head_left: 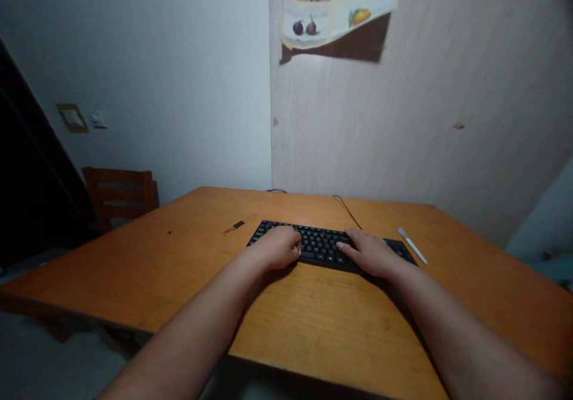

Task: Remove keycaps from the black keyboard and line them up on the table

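Observation:
A black keyboard [320, 246] lies on the wooden table, with its cable running off toward the wall. Over its left part is my left hand [281, 246], fingers curled in and closed; whatever they may hold is too small or hidden to make out. My right hand [369, 253] rests on the right part of the keys, fingers stretched out and thumb apart, holding nothing. To the right of the keyboard lies a slim white brush [412, 246]. Left of it is a small black piece with thin wire-like ends [239, 224].
The wooden table [331, 322] has its front edge close to me and its far edge by the wall. A tiny black bit [169, 232] lies on its left side. A wooden chair [119, 194] stands beyond the left edge. A fruit poster [338, 6] hangs above.

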The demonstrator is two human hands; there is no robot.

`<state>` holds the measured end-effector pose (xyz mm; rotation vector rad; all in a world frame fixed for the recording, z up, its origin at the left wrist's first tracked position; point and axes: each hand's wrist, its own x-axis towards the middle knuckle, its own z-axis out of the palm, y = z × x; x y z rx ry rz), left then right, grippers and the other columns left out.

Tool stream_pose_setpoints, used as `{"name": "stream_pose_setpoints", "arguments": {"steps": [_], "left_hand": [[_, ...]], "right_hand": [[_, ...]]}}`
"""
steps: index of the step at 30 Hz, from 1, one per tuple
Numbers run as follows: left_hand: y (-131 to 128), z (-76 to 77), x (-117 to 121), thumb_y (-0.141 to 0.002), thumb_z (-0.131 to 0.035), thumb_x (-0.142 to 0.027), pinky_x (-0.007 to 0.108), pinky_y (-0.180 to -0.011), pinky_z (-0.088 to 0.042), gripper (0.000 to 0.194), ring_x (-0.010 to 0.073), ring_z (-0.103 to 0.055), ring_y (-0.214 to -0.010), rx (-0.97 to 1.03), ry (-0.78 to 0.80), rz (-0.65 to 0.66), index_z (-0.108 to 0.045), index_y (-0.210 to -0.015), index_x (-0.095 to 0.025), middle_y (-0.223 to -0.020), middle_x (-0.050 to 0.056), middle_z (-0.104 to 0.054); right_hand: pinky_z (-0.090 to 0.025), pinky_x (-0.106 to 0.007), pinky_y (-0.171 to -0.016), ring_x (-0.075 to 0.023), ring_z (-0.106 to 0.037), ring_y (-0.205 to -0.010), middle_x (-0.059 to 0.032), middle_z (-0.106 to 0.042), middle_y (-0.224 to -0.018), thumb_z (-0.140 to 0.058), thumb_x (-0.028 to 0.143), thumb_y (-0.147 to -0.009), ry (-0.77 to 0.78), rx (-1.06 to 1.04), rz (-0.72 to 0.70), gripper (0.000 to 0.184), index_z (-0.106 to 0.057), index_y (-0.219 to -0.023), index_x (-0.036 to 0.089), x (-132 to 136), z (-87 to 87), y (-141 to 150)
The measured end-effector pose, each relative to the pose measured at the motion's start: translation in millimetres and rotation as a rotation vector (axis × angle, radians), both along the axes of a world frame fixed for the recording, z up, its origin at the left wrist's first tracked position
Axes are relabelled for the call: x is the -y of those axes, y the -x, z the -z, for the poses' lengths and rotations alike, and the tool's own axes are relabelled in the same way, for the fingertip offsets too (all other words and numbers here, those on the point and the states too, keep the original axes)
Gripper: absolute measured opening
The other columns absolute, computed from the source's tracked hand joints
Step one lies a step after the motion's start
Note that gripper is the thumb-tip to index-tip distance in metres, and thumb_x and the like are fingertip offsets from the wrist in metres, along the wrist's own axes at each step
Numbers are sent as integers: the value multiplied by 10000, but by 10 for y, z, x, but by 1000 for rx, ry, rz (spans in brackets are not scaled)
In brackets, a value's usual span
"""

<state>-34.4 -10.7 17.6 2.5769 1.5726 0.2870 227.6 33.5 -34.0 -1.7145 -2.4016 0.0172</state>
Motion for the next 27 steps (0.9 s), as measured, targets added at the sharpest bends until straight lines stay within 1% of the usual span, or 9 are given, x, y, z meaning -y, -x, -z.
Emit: {"name": "stream_pose_setpoints", "arguments": {"steps": [3,5,11,14,17,20,22,25,27], "left_hand": [[-113,-2,-19,-719,-522,-183,249,-571,-390,177,181,-587,-647,-49,-42,41,-694,-758,-200,-736,52,-683],[-177,-12,-29,-715,-520,-186,257,-584,-402,185,189,-594,-649,-83,-52,42,-698,-762,-203,-728,57,-686],[-300,-72,-43,-696,-523,-175,263,-594,-416,193,188,-598,-609,-136,38,-23,-701,-764,-205,-681,55,-681],[-234,-75,-82,-668,-552,-167,264,-588,-408,171,195,-596,-619,-175,53,-74,-701,-745,-204,-691,60,-684],[-43,-68,-143,-613,-595,-157,261,-552,-378,77,188,-568,-578,-213,29,-145,-661,-635,-190,-643,61,-654],[162,-73,-172,-611,-599,-170,244,-514,-341,59,153,-515,-517,-100,53,-158,-649,-620,-201,-566,21,-603],[217,-81,-154,-646,-598,-206,222,-486,-321,48,129,-489,-482,107,93,-177,-645,-644,-198,-520,-2,-565],[122,-87,-91,-711,-584,-283,196,-434,-310,119,106,-456,-419,524,191,-243,-630,-761,-185,-494,-25,-521],[-24,-79,-64,-706,-592,-281,192,-416,-327,133,103,-469,-415,767,260,-239,-594,-799,-186,-542,-24,-546]], "right_hand": [[-266,-513,-1058,-318,-382,-1320,-169,-450,-1423,-301,640,-895,0,-13,3,698,-455,-1369,152,-2,7,13],[-253,-514,-1064,-317,-378,-1322,-168,-449,-1425,-308,640,-894,-3,-27,8,693,-457,-1368,157,7,1,23],[-258,-527,-1055,-330,-390,-1310,-171,-457,-1416,-337,622,-894,-1,-60,12,663,-474,-1354,165,33,-26,32],[-257,-546,-1050,-337,-387,-1311,-177,-450,-1421,-335,621,-895,-4,-69,9,666,-474,-1356,162,41,-36,31],[-275,-540,-1044,-342,-404,-1299,-183,-462,-1409,-337,621,-895,-11,-70,-9,667,-485,-1345,151,42,-44,27],[-292,-553,-1028,-352,-429,-1277,-186,-488,-1384,-359,610,-892,-13,-75,-15,647,-508,-1323,151,39,-48,21],[-303,-561,-1018,-356,-444,-1265,-187,-507,-1366,-392,590,-888,-23,-93,-21,619,-528,-1304,153,43,-54,21],[-330,-515,-1028,-337,-457,-1260,-183,-516,-1360,-459,531,-878,-107,-182,-52,576,-544,-1296,144,64,-85,44],[-356,-455,-1036,-302,-488,-1240,-173,-542,-1337,-469,469,-886,-206,-291,-83,533,-557,-1289,132,88,-122,75]]}}
